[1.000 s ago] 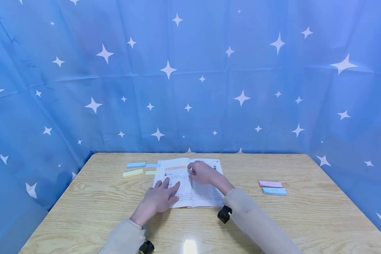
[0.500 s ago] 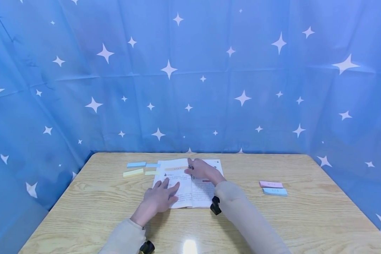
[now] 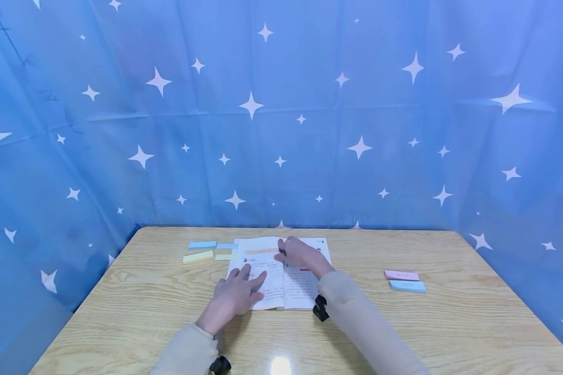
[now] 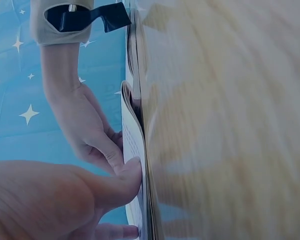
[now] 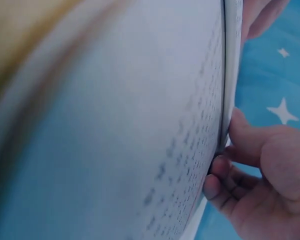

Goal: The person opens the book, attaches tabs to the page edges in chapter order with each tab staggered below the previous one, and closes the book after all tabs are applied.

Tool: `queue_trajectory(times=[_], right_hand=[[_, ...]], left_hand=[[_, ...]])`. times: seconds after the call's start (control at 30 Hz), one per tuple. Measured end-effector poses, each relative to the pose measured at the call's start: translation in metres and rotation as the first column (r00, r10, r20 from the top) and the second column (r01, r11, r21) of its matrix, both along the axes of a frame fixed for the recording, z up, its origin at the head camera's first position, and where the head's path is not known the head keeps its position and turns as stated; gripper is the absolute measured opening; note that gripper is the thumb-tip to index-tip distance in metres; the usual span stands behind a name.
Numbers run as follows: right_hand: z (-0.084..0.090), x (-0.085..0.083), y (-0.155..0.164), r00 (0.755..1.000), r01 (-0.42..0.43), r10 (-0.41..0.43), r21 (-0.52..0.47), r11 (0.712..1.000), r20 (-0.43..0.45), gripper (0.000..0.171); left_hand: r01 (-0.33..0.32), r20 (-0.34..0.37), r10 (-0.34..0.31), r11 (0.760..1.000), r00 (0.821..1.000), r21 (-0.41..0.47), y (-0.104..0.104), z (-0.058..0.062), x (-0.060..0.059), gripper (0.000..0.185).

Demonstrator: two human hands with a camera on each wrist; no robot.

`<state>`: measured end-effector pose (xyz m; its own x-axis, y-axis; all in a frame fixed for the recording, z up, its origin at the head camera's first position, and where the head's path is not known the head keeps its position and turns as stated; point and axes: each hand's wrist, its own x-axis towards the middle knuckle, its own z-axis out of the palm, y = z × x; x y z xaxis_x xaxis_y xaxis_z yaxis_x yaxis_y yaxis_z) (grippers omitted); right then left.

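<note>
Two hands rest on an open book (image 3: pixel 281 276) lying mid-tabletop (image 3: pixel 403 328). The left hand (image 3: pixel 236 294) lies flat on the left page, fingers straight and spread. The right hand (image 3: pixel 300 253) sits at the top of the book by the spine, fingers curled against the paper; whether it pinches a page I cannot tell. An orange strip (image 3: pixel 261 251) lies across the left page's top. Blue and yellow sticky notes (image 3: pixel 202 251) lie just left of the book; a pink pad (image 3: pixel 401 275) and a blue pad (image 3: pixel 406 286) sit well apart to the right.
</note>
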<state>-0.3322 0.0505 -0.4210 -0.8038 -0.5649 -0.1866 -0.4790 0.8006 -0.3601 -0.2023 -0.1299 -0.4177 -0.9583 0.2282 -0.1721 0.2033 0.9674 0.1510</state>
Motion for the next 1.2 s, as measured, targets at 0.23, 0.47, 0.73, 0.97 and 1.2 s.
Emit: queue_trajectory(times=[0.23,0.47,0.73,0.97,1.2], right_hand=[[0.003,0.01,0.004,0.998,-0.06,0.06,-0.019,0.998,0.004,0.026],[0.005,0.03,0.005,0.991,-0.127,0.127,0.001,0.992,-0.034,0.034],[0.007,0.052,0.008,0.983,-0.18,0.178,-0.048,0.983,-0.039,0.03],[0.006,0.073,0.015,0.966,-0.258,0.257,-0.101,0.961,-0.029,0.021],[0.009,0.095,0.02,0.942,-0.334,0.329,-0.097,0.937,-0.071,0.017]], left_hand=[[-0.008,0.007,0.009,0.999,1.0,-0.041,0.001,0.002,0.0,0.052],[-0.012,0.015,0.013,0.999,1.0,-0.031,-0.001,0.001,0.001,0.052],[-0.019,0.023,0.02,0.999,1.0,-0.048,0.001,-0.001,0.002,0.052],[-0.019,0.016,0.02,0.998,1.0,-0.062,0.003,-0.001,0.001,0.052],[-0.02,0.015,0.021,0.999,1.0,-0.048,0.003,0.002,0.002,0.052]])
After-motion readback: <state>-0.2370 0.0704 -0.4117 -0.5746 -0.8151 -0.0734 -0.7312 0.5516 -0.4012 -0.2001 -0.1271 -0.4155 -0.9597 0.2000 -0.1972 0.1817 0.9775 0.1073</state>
